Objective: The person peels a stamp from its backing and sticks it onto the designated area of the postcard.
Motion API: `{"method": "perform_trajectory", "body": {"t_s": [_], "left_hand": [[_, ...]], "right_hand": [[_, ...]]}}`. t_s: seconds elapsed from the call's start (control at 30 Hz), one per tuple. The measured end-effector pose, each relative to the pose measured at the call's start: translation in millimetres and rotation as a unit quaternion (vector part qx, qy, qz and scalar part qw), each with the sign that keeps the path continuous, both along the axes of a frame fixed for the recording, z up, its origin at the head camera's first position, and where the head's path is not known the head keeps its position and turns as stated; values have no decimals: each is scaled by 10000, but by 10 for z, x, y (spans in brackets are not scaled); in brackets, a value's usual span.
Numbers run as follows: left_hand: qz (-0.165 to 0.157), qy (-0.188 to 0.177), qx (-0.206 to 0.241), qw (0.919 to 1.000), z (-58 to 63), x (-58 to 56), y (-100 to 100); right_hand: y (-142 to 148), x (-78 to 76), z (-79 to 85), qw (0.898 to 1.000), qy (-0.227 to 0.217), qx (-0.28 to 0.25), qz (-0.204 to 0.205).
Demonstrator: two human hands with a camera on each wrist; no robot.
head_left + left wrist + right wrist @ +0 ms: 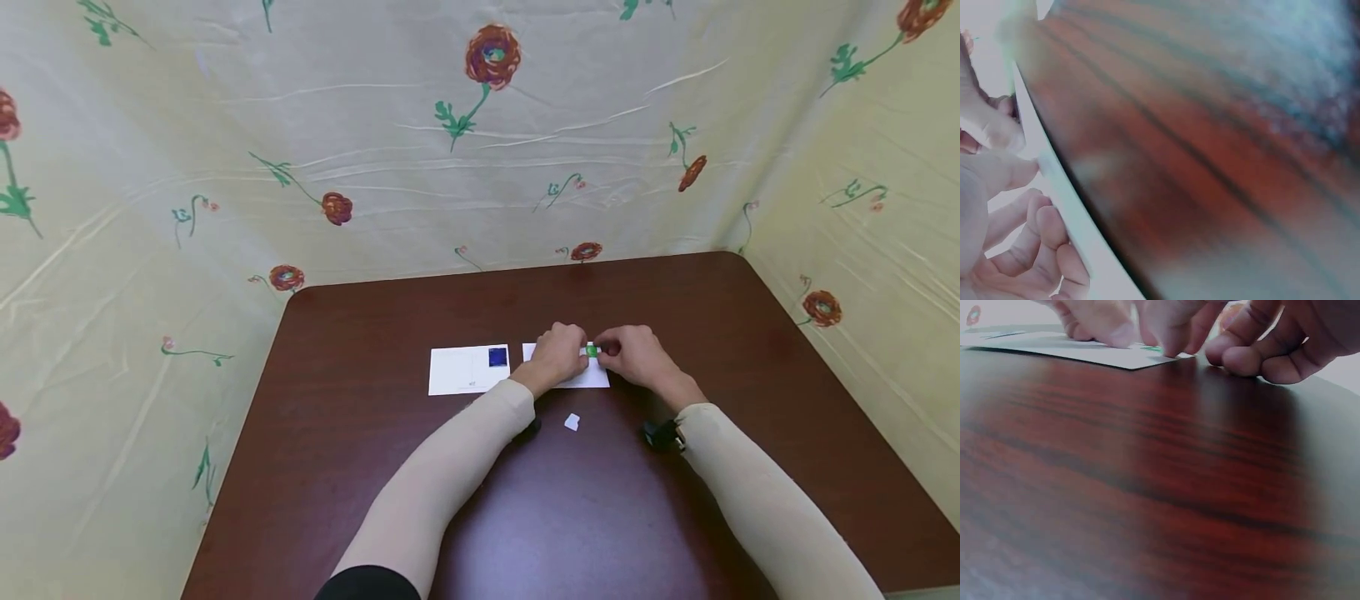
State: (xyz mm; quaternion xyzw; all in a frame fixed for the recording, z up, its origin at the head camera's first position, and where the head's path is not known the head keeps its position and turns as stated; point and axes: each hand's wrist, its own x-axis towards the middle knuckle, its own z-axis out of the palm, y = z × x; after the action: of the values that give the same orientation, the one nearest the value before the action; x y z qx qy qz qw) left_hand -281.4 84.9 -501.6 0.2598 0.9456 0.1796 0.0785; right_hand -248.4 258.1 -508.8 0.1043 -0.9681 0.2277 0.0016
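A white postcard (588, 379) lies on the table under both hands, with a green stamp (591, 352) at its upper right. My left hand (558, 354) rests on the card, its thumb right at the stamp's left side. In the left wrist view, that hand's other fingers (1050, 228) curl loosely beside the card and hold nothing. From the right, my right hand (636, 357) pinches at the stamp's right edge, partly hiding it. The right wrist view shows its fingertips (1175, 344) down at the card's corner, with a bit of green beside them.
Left of the hands lies another white postcard (459, 372) bearing a dark blue stamp (497, 357). A small white paper scrap (572, 422) sits nearer on the brown table (375, 467). Flowered sheeting (390, 108) hangs behind and along both sides.
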Motion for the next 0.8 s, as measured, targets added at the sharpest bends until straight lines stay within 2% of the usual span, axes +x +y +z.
{"method": "perform_trajectory", "body": {"t_s": [0.2,0.3,0.5,0.63,0.8], "left_hand": [[-168,-179,28,9997,31,-11,-64],[-350,-195,7,9992,66,-14,-107],[-648,-172,171,9976,240,0,-263],[-551,9,393,9977,392,-7,-448],[-261,342,605,9972,569,-12,-764]], "right_hand": [[31,-30,-16,9996,11,-43,275],[38,-32,-5,9993,0,-78,353],[55,-22,44,9994,15,-105,320],[65,-15,100,9996,101,-87,267],[124,47,155,9996,248,14,138]]}}
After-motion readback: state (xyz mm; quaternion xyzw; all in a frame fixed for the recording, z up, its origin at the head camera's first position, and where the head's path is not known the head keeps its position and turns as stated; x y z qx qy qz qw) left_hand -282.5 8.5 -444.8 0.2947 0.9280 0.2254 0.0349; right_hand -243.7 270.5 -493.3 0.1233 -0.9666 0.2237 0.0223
